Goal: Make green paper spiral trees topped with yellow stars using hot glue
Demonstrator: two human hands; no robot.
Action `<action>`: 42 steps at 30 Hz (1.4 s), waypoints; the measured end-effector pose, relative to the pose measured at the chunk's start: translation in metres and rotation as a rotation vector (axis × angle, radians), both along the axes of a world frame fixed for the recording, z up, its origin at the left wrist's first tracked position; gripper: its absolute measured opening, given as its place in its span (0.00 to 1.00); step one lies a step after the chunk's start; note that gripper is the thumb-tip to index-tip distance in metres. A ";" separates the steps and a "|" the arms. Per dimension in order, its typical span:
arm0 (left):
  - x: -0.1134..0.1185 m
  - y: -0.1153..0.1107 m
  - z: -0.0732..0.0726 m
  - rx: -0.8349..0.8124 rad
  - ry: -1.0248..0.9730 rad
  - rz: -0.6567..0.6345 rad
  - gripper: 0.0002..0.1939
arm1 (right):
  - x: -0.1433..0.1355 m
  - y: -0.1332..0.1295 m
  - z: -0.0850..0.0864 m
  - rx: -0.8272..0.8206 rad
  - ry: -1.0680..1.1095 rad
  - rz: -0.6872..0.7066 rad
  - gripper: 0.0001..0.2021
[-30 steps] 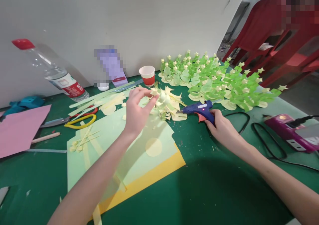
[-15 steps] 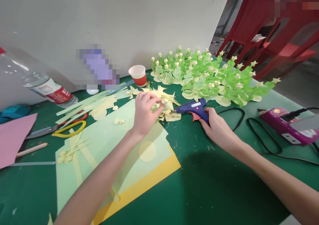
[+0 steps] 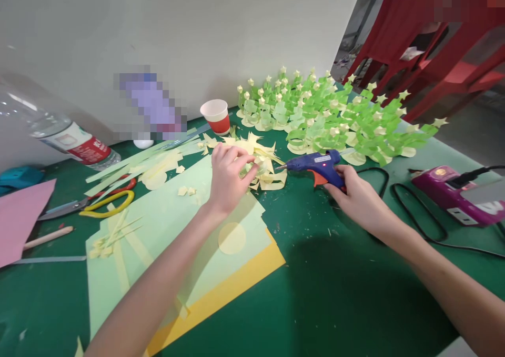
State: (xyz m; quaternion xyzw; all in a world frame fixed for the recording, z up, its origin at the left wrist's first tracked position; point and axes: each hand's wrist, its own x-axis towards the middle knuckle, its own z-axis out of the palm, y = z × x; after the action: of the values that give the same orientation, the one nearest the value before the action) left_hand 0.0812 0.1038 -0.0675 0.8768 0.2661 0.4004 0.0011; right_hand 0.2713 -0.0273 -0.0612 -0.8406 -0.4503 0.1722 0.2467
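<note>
My left hand (image 3: 232, 177) is closed in a pinch above the pale green sheets (image 3: 169, 241). Between thumb and fingertips shows a small pale yellow paper piece (image 3: 261, 163), partly hidden, its exact shape unclear against the paper scraps (image 3: 276, 180) behind it. Around the handle of a blue hot glue gun (image 3: 315, 163) my right hand (image 3: 357, 191) is wrapped. The gun's red light is lit, and its nozzle points left, a short gap away from the pinched piece. Two small folded paper stars (image 3: 187, 191) lie on the sheets near my left wrist, along with a pale yellow paper disc (image 3: 232, 238).
Rows of green paper plants (image 3: 315, 109) topped with stars stand at the back right. A paper cup (image 3: 216, 117), scissors (image 3: 108, 204), a pencil (image 3: 49, 238) and a plastic bottle (image 3: 79, 144) are around the left side. The gun's cord runs near a purple power box (image 3: 453, 196).
My right hand has drawn the glue gun a little to the right, away from the left fingertips. My left hand keeps its pinch in nearly the same place; the view has shifted slightly.
</note>
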 end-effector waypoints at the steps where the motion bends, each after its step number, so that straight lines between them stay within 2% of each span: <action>1: 0.000 0.000 0.000 -0.006 -0.003 0.002 0.04 | 0.002 -0.001 0.001 0.042 0.041 -0.021 0.18; 6: -0.001 -0.002 0.002 -0.065 -0.053 0.005 0.05 | 0.005 -0.006 0.007 0.251 0.239 -0.075 0.17; 12: -0.003 -0.003 0.009 -0.104 -0.095 0.020 0.05 | -0.002 -0.009 0.025 0.768 0.673 -0.158 0.10; 16: -0.007 -0.006 0.017 -0.158 -0.135 0.032 0.04 | -0.001 -0.009 0.035 0.937 0.649 -0.279 0.09; 20: -0.013 -0.010 0.029 -0.286 -0.226 0.061 0.03 | 0.004 -0.010 0.040 1.038 0.605 -0.304 0.09; 23: -0.024 -0.017 0.040 -0.411 -0.315 0.105 0.03 | 0.003 -0.015 0.041 0.973 0.607 -0.235 0.09; 25: -0.036 -0.026 0.046 -0.461 -0.349 0.129 0.04 | -0.001 -0.019 0.040 0.789 0.557 -0.163 0.12; 27: -0.051 -0.037 0.050 -0.491 -0.371 0.141 0.04 | -0.008 -0.023 0.036 0.535 0.448 -0.091 0.17; 29: -0.068 -0.051 0.050 -0.498 -0.390 0.136 0.05 | -0.018 -0.026 0.030 0.328 0.331 -0.013 0.21; 31: -0.083 -0.062 0.044 -0.489 -0.369 0.131 0.05 | -0.029 -0.027 0.022 0.228 0.226 0.081 0.22; 34: -0.099 -0.072 0.030 -0.463 -0.252 0.135 0.06 | -0.042 -0.027 0.007 0.184 0.064 0.239 0.22; 37: -0.104 -0.073 0.017 -0.445 -0.158 0.097 0.05 | -0.050 -0.027 -0.004 0.202 -0.129 0.389 0.20; 42: -0.101 -0.074 0.009 -0.458 -0.074 0.109 0.04 | -0.057 -0.026 -0.009 0.268 -0.320 0.566 0.12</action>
State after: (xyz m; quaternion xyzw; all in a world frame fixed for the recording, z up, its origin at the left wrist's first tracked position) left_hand -0.0196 0.0293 -0.0588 0.8228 0.3968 0.3608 0.1879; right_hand 0.2148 -0.0533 -0.0703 -0.6590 -0.7171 0.0395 0.2235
